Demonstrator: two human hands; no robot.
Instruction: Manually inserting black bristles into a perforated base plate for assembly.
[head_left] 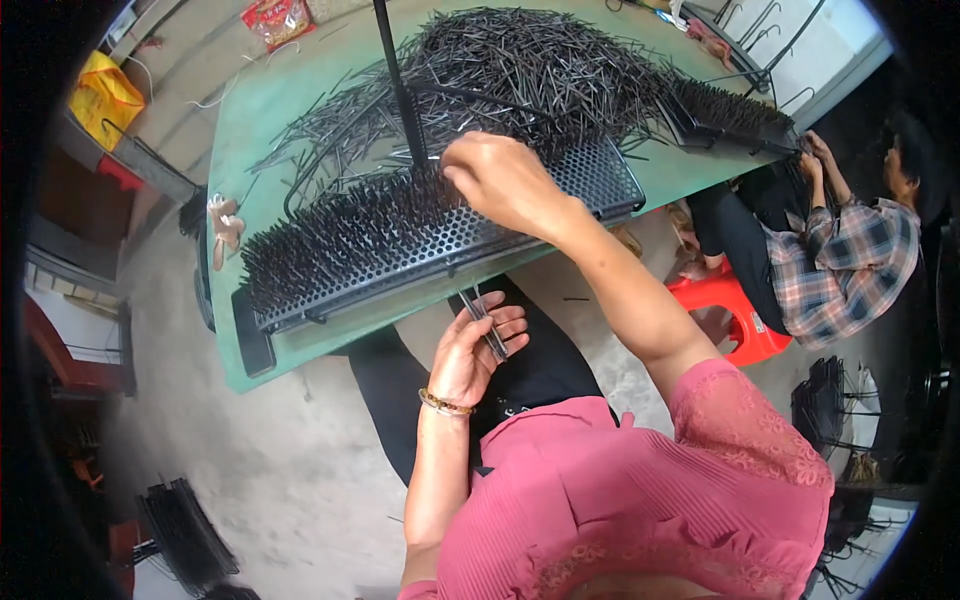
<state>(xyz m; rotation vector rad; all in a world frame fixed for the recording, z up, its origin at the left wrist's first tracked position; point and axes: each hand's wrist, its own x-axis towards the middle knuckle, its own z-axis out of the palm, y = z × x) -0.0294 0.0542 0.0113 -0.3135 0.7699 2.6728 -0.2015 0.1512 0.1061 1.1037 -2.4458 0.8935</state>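
Observation:
My left hand [466, 355] is below the table's near edge, palm up, with its fingers closed around a few thin dark rods [486, 326]. A dark metal rack [595, 178] with a perforated top lies across the near side of the table. Many short black rods [340, 235] stand upright in its holes over the left and middle part; bare holes show at the right end. My right hand [505, 185] is over the rack at the edge of the standing rods, fingers pinched and pointing down. Whatever sits between its fingertips is hidden.
A large heap of loose dark rods [530, 65] covers the far part of the green tabletop [245, 150]. An upright black post [393, 80] rises behind the rack. At right a person in a plaid shirt [845, 260] sits near a red stool [740, 315], hands at another filled rack [725, 120].

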